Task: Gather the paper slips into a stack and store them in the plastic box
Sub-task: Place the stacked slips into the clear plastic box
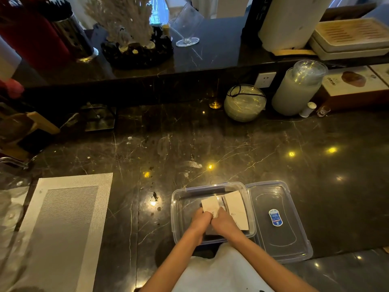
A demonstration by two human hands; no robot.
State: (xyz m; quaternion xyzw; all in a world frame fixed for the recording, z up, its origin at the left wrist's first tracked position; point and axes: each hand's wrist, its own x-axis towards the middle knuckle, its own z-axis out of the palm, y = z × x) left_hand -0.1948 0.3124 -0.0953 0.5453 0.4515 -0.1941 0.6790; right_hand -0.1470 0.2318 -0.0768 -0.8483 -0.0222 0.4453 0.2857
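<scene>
Left hand and right hand side by side, touching, both lowered inside the clear plastic box; each clenched on the near edge of the paper slips. Slips gathered as a cream-coloured bundle, resting within the box, fanned into two parts just beyond the knuckles: a smaller leaf above the left hand, a larger, darker-edged sheaf above and to the right of the right hand. Printed marks on the slips, too small to read. Exact finger placement hidden beneath the knuckles.

Box lid lying flat on the dark marble tabletop, immediately right of the right hand, touching the box along its long side; blue and white oval label at its centre. Grey woven placemat well to the left of the left hand. Far beyond both hands, against the raised ledge: round glass bowl with a black cord over it, frosted cylindrical container to its right. White fabric in the foreground between the forearms.
</scene>
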